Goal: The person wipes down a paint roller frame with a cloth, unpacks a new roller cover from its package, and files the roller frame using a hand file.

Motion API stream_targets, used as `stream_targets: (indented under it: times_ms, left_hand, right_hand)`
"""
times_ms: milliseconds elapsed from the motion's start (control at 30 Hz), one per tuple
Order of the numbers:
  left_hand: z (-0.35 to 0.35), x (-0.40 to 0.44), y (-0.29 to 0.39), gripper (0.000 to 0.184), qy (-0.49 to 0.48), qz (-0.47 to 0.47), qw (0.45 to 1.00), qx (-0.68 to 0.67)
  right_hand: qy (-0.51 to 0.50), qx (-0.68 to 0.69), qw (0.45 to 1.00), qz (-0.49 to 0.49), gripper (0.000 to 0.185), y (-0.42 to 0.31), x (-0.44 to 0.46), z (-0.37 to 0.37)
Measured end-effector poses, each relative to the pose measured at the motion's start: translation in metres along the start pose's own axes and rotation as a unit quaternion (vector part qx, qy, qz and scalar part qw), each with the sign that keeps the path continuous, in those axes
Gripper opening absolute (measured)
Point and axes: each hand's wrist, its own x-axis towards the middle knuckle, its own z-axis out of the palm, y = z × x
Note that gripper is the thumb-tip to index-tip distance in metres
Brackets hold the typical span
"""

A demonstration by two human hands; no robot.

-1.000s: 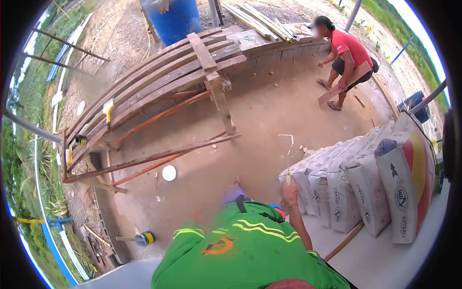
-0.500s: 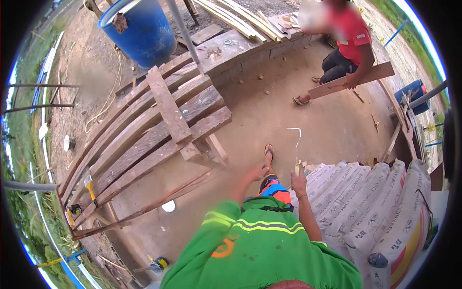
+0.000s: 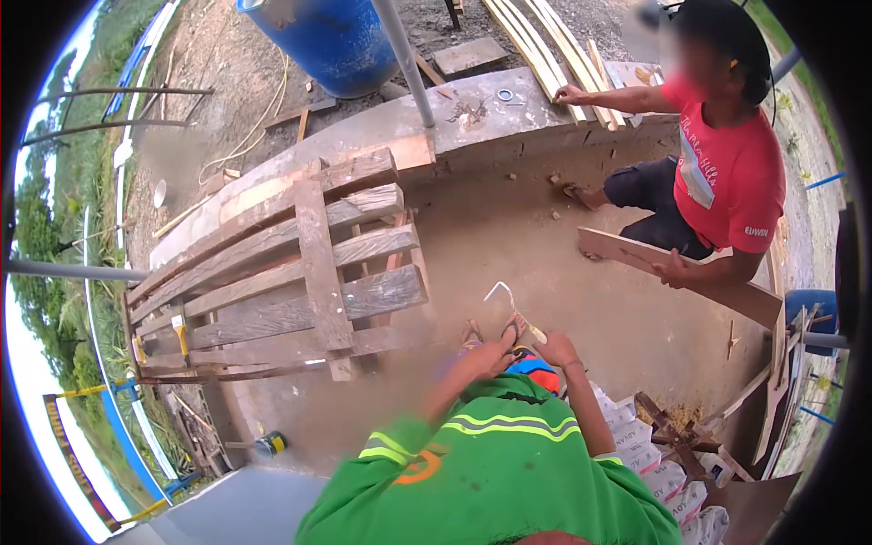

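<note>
My right hand point(image 3: 557, 350) is closed around the yellowish handle of a paint roller frame point(image 3: 505, 292), a thin bent white rod pointing forward and left; I see no roller sleeve on it. Beside it, in front of my lap, is my left hand point(image 3: 495, 358); its fingers are too blurred to tell if they hold anything. Ahead and to the left lies a stack of long brown wooden boards point(image 3: 272, 277) with a short cross board point(image 3: 322, 263) on top. A paintbrush point(image 3: 182, 338) with a yellow handle rests at the boards' far left end.
A co-worker in a red shirt point(image 3: 727, 173) crouches at right, one hand on a plank point(image 3: 681, 272), the other reaching to pale wood strips point(image 3: 554, 59). A blue barrel point(image 3: 327, 45), printed bags point(image 3: 627, 436), a small can point(image 3: 271, 443) and a grey pole point(image 3: 404, 64) surround the floor.
My view has swung to the right-hand side and my body has moved away from the bags. The roller frame now tilts left. The co-worker has raised up and stretched an arm to the strips.
</note>
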Motion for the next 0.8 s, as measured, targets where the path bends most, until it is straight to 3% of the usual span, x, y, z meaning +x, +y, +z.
stream_targets:
  times_ms: [67, 100, 200, 300, 400, 500, 600, 767, 800]
  left_hand:
    - [-0.047, -0.026, 0.044, 0.043, 0.016, -0.004, 1.0, -0.008]
    - [-0.052, -0.031, 0.043, 0.034, 0.076, -0.001, 0.997, -0.029]
    - [-0.138, -0.08, 0.118, 0.036, 0.119, -0.098, 0.972, -0.178]
    - [-0.161, -0.099, 0.086, 0.033, 0.287, -0.031, 0.943, -0.168]
    - [-0.177, -0.123, 0.046, 0.029, 0.444, 0.001, 0.877, -0.184]
    - [-0.172, -0.148, 0.002, 0.029, 0.594, 0.011, 0.8, -0.085]
    - [-0.158, -0.194, -0.012, 0.032, 0.64, -0.048, 0.761, -0.097]
    - [-0.081, -0.261, -0.041, 0.038, 0.73, -0.181, 0.604, -0.263]
    - [-0.053, -0.268, -0.056, 0.039, 0.762, -0.195, 0.569, -0.239]
  right_hand:
    - [0.0, 0.002, 1.0, -0.012, 0.053, -0.021, 0.008, -0.015]
    - [0.011, 0.002, 1.0, -0.015, 0.053, -0.027, 0.009, -0.016]
    - [0.035, 0.019, 0.999, -0.03, 0.051, -0.042, 0.014, -0.016]
    - [0.087, -0.002, 0.991, -0.101, 0.045, -0.037, 0.026, -0.005]
    - [0.013, 0.031, 0.996, -0.078, 0.034, -0.011, 0.051, 0.016]
    - [-0.04, 0.054, 0.998, -0.005, 0.031, -0.037, 0.033, 0.008]
    - [-0.027, 0.065, 0.997, -0.002, 0.032, -0.044, 0.036, 0.022]
    - [-0.06, 0.009, 0.997, -0.041, 0.032, -0.041, 0.082, 0.042]
    - [-0.068, 0.02, 0.996, -0.044, 0.031, -0.043, 0.092, 0.046]
